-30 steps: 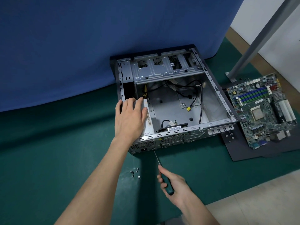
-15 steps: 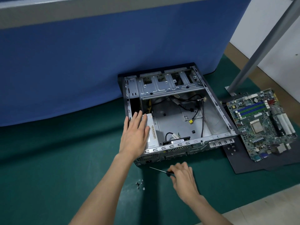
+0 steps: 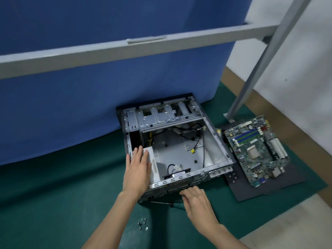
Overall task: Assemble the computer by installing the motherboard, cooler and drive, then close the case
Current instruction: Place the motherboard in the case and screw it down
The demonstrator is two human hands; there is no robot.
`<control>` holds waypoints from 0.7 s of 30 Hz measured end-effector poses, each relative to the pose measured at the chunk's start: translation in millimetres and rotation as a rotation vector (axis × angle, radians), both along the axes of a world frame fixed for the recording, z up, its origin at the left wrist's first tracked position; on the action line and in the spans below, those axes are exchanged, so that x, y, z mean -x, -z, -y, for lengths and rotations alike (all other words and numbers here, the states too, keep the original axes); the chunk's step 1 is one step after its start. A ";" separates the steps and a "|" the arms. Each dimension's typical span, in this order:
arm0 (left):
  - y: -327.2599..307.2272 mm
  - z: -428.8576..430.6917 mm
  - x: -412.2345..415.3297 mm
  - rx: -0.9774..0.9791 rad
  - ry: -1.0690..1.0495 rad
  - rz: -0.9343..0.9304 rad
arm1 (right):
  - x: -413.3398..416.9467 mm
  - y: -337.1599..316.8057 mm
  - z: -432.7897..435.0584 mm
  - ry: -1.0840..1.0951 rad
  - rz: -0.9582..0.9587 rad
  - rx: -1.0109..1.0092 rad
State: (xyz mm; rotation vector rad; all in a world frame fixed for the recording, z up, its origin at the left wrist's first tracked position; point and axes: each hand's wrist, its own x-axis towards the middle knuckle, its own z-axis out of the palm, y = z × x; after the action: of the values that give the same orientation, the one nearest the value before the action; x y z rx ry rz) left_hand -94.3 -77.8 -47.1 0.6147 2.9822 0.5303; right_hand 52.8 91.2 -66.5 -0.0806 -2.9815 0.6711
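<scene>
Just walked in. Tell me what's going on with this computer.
A person works on an open computer case lying on a green mat. The left hand rests flat on a pale box in its near left corner. The right hand is at the case's near wall, over the handle of a screwdriver on the mat; whether it holds it is unclear. The motherboard lies outside on a dark sheet, not yet installed.

Level: fairly bright, soft and even, nothing harsh.
Source: from above; shadows fall toward the camera.
Shadows: dark band on the mat (image 3: 53, 203) in front of the case (image 3: 170, 155), and a dimmer strip along the foot of the cloth (image 3: 89, 108).
Glare: the case's near rim gleams pale.
Blur: right hand (image 3: 197, 203) smeared; the whole frame is soft.
Edges: bar (image 3: 125, 51) and pole (image 3: 260, 65) slant under the wide lens.
</scene>
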 end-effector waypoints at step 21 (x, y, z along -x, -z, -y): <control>-15.2 -258.2 -33.2 -0.206 -0.120 0.311 | 59.9 -21.1 -310.0 0.297 0.187 -0.079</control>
State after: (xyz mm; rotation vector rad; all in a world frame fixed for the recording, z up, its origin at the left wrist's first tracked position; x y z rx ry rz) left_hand -61.0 180.4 -31.9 0.3270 2.7003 0.8630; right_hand -7.1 401.2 -45.4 -0.5979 -3.0703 0.5352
